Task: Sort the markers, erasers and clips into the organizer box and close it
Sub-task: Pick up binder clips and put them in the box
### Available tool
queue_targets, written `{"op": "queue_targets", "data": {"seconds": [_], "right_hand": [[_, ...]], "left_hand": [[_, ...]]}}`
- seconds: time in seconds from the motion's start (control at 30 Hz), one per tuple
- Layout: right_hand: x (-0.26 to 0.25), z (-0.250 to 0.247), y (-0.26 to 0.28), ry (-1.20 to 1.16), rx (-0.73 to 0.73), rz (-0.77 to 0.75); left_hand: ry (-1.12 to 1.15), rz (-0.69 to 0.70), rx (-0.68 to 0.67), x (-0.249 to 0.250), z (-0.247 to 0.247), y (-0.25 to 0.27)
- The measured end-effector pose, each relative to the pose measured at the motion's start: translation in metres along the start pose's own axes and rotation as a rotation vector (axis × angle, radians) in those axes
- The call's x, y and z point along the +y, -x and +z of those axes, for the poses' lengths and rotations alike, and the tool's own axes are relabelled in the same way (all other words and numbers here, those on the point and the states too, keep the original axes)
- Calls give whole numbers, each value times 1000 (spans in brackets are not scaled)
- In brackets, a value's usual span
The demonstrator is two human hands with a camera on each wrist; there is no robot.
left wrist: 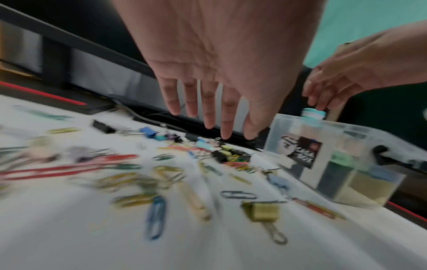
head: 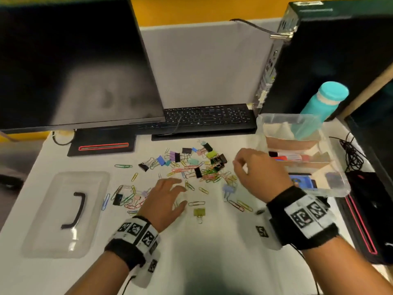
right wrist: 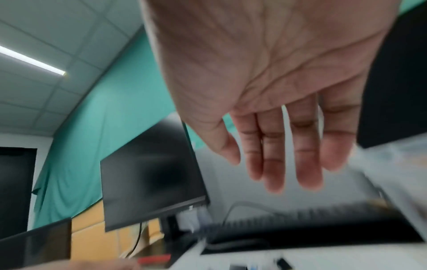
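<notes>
The head view takes in the whole white table [head: 212,241]: a scatter of coloured paper clips and binder clips [head: 191,165] in front of the black keyboard [head: 204,118], the clear lid [head: 63,211] with its black handle lying flat at the left, and the clear organizer box [head: 302,154] standing open at the right, in front of a teal bottle [head: 321,101]. Only this view looks down into the box: markers [head: 287,156] lie in a middle compartment between cardboard dividers, and a blue item, too blurred to name, sits in the compartment nearest the person. The left wrist view instead shows the box's side wall [left wrist: 335,164], with a black-and-white label and coloured contents behind it that are too blurred to identify, and an olive binder clip [left wrist: 263,212] lying near on the table. The left hand [head: 164,199] hovers low over the clips, fingers straight and spread, holding nothing. The right hand [head: 258,173] is raised beside the box's left wall; the right wrist view shows its palm bare and its fingers [right wrist: 272,151] extended and relaxed, with the dark monitor [right wrist: 150,175] behind them.
</notes>
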State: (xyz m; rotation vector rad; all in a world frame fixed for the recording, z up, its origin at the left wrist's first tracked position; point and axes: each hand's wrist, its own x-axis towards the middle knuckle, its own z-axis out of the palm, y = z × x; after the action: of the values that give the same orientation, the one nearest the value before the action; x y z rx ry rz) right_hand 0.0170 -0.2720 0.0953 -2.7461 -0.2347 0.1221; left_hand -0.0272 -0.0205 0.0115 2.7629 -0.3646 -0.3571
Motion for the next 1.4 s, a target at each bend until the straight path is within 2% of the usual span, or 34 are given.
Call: {"op": "queue_targets", "data": {"seconds": [0.1, 0.27, 0.43, 0.57, 0.63, 0.73, 0.87, 1.03, 1.13, 1.2, 1.3, 1.33, 1.4], "right_hand": [[2, 52, -24, -14, -88, 42], [9, 104, -55, -37, -171, 154], [11, 120, -76, -152, -210, 376], [17, 124, -74, -203, -253, 441], [22, 125, -68, -283, -247, 466], [32, 124, -57, -508, -242, 533], [25, 103, -37, -1057, -132, 690], [15, 99, -23, -1567, -61, 798], [12, 102, -22, -1889, 40, 920], [10, 101, -23, -2030, 59, 926], [6, 99, -29, -1965, -21, 899], [5, 96, -35, -1853, -66, 870], [4, 93, -51, -1385, -135, 727]], "left_hand": [[18, -74, -36, -31, 5, 7], [25, -32, -57, -34, 1, -17], [-65, 74, -88, -3, -3, -66], [-100, 99, -241, 10, -4, -96], [-103, 102, -256, 8, -2, -103], [-70, 85, -231, 3, 6, -103], [-12, 61, -172, -2, 15, -99], [91, 35, -124, -4, 20, -91], [188, 9, -95, -5, 17, -86], [297, -38, -90, -7, 15, -81], [442, -115, -49, -12, 13, -72], [468, -143, -22, -14, 13, -71], [492, -203, 24, -16, 9, -73]]}}
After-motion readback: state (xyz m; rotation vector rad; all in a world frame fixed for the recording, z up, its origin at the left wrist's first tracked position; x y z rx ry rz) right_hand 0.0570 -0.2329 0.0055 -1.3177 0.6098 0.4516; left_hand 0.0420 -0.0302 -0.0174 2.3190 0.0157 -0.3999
